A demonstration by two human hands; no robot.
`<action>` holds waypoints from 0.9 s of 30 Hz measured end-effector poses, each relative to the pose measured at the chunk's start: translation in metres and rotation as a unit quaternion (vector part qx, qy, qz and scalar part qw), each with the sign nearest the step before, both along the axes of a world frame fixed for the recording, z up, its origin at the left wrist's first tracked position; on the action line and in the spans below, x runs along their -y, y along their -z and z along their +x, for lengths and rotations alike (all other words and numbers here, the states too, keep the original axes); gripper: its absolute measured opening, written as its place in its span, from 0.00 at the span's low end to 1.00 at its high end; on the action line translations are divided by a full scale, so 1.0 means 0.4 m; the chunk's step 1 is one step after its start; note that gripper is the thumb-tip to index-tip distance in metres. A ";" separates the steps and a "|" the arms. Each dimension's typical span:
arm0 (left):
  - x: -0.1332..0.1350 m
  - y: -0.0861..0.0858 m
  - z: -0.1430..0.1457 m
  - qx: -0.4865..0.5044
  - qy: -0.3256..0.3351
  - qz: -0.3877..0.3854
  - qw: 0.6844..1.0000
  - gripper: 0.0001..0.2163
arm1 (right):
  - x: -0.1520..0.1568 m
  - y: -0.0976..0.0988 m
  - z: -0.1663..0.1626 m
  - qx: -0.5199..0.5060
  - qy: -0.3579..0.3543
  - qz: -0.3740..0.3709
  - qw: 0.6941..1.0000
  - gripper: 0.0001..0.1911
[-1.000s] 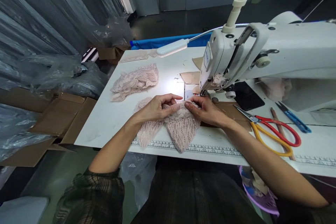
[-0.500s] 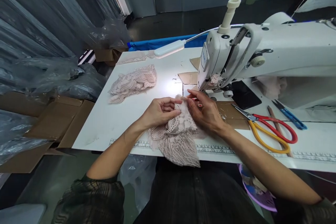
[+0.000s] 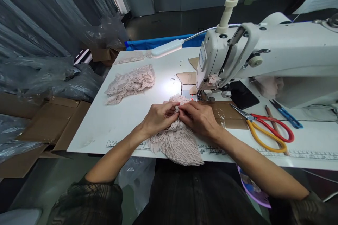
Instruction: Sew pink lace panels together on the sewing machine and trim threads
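Note:
A piece of pale pink lace fabric (image 3: pixel 182 144) lies bunched at the table's front edge, its lower end hanging over the edge. My left hand (image 3: pixel 161 117) pinches the lace from the left, thumb and fingertips together. From the right, my right hand (image 3: pixel 199 116) grips the same lace, and the fingertips of both hands almost meet. Just beyond my right hand stands the white sewing machine (image 3: pixel 211 56), its needle area close to the lace but apart from it. Part of the lace is hidden under my fingers.
Another pink lace piece (image 3: pixel 132 82) lies on the left of the white table (image 3: pixel 92 126). To the right are scissors (image 3: pixel 264 126) with red and yellow handles, blue thread snips (image 3: pixel 287 113) and a black phone (image 3: pixel 243 94). A lamp (image 3: pixel 167 48) hangs over the table.
My right hand has come down and left from beside the machine's needle to the lace at my left fingertips. The upper part of the lace now shows beyond my hands. The view has shifted slightly.

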State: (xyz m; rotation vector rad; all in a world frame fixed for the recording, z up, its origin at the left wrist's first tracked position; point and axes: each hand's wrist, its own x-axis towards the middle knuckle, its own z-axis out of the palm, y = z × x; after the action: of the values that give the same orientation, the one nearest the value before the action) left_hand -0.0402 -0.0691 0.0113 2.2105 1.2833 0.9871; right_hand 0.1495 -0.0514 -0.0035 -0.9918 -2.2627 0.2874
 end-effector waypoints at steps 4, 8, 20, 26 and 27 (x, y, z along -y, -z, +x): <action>0.001 0.008 0.001 -0.042 0.010 0.062 0.997 0.16 | -0.003 0.003 0.002 0.024 0.016 0.017 0.999 0.15; 0.002 0.011 0.003 -0.032 -0.005 0.047 0.998 0.16 | 0.000 0.003 0.003 0.005 0.007 0.024 1.000 0.15; -0.013 -0.031 0.000 0.213 0.015 -0.275 0.937 0.16 | -0.011 -0.016 0.012 -0.111 0.011 -0.132 0.985 0.09; -0.021 -0.023 -0.003 0.254 -0.026 -0.308 0.917 0.22 | -0.008 -0.015 0.014 -0.097 0.046 -0.114 0.988 0.10; -0.019 -0.021 -0.001 0.251 -0.033 -0.302 0.919 0.22 | -0.004 -0.016 0.013 -0.089 0.062 -0.082 0.991 0.10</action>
State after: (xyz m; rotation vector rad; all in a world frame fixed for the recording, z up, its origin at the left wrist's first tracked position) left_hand -0.0404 -0.0613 0.0196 1.3442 1.2061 0.9350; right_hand 0.1548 -0.0497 0.0031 -1.1396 -2.0331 0.4944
